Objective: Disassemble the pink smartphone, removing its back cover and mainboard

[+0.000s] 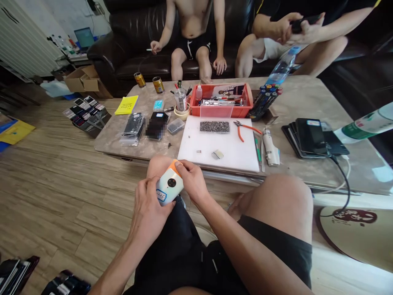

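White-and-orange device (170, 186), one, clasped by both hands (150, 209); two cans (158, 85) behind.

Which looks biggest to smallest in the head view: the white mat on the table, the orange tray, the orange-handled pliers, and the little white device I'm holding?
1. white mat
2. orange tray
3. white device and orange-handled pliers look alike in extent; the device is nearer the camera, so their order is unsure.

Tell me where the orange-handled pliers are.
The orange-handled pliers lie on the table, at the white mat's right edge, just below the red tray.
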A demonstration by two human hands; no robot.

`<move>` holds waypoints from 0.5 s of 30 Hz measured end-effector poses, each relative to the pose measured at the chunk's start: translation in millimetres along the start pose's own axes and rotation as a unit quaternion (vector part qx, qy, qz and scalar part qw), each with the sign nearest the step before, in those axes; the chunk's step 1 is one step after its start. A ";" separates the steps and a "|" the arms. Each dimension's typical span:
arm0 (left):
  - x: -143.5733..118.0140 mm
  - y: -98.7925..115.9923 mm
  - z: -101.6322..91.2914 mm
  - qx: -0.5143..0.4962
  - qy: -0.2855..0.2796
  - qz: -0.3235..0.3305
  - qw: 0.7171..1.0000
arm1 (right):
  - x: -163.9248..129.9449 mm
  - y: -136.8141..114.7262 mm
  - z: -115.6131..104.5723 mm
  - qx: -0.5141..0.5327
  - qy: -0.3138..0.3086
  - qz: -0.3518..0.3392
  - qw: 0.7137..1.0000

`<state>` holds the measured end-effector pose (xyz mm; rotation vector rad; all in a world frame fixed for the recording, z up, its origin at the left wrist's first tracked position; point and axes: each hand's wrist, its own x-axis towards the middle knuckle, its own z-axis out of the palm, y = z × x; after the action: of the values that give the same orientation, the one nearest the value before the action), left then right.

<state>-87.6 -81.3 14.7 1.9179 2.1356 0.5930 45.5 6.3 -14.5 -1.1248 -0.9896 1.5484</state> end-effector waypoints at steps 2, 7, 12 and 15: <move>2.5 -1.1 1.3 -0.002 0.012 -0.002 1.000 | 3.5 2.1 3.8 -0.003 0.023 -0.009 1.000; 9.6 -2.2 5.2 -0.012 0.038 -0.062 0.997 | 12.7 2.3 14.5 0.019 0.035 -0.007 0.999; 21.0 -3.7 5.7 -0.030 0.070 -0.113 0.991 | 20.6 -3.0 10.4 0.112 0.046 0.029 0.992; 25.9 -5.3 4.4 -0.040 0.062 -0.126 0.989 | 33.5 -3.8 -19.4 0.114 0.106 0.013 0.988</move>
<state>-94.0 -55.5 11.4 1.5745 2.3420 0.7501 60.8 41.2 -22.3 -1.1158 -0.6408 1.4844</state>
